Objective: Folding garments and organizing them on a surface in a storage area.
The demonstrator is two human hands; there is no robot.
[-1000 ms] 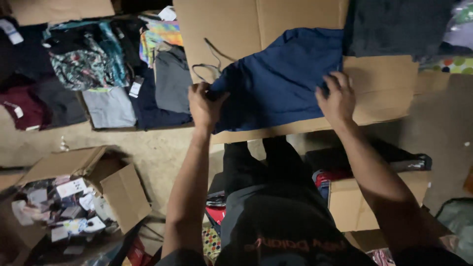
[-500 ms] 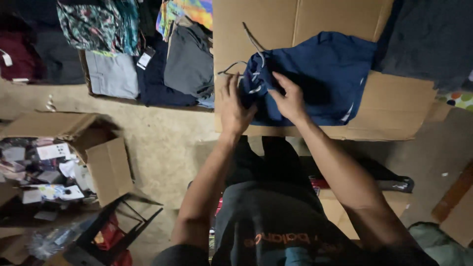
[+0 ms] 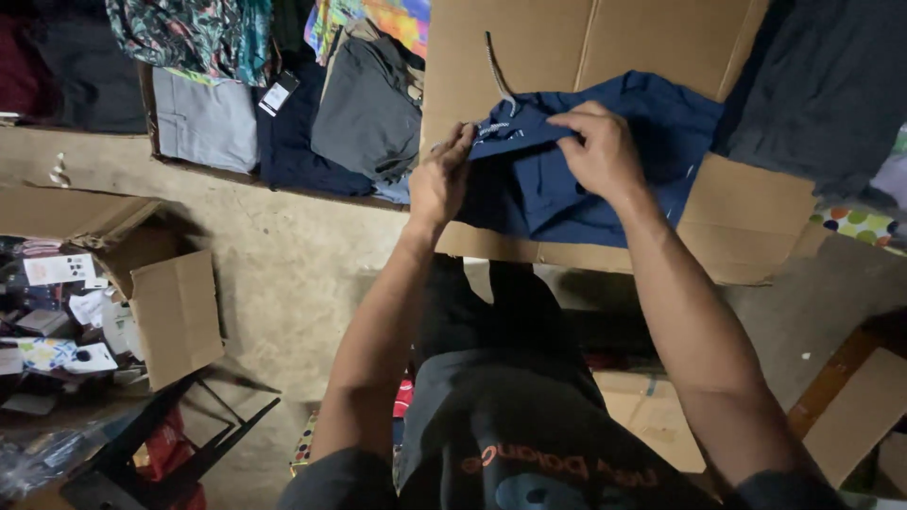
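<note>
A navy blue garment (image 3: 605, 170) with a drawstring lies folded on a flattened cardboard sheet (image 3: 756, 236). My left hand (image 3: 440, 181) pinches the garment's left edge near the waistband and cord. My right hand (image 3: 597, 151) presses down on the folded upper layer, fingers closed over the cloth. The grey drawstring (image 3: 495, 71) trails up across the cardboard.
Folded clothes in grey (image 3: 368, 113), navy and patterned fabric (image 3: 179, 33) sit in a row at the upper left. A dark garment (image 3: 831, 85) lies at the upper right. An open cardboard box (image 3: 175, 312) with small items stands at the left on the concrete floor.
Both hands moved inward and folded the spread garment from the right over itself into a smaller bundle. The view shifted left and closer.
</note>
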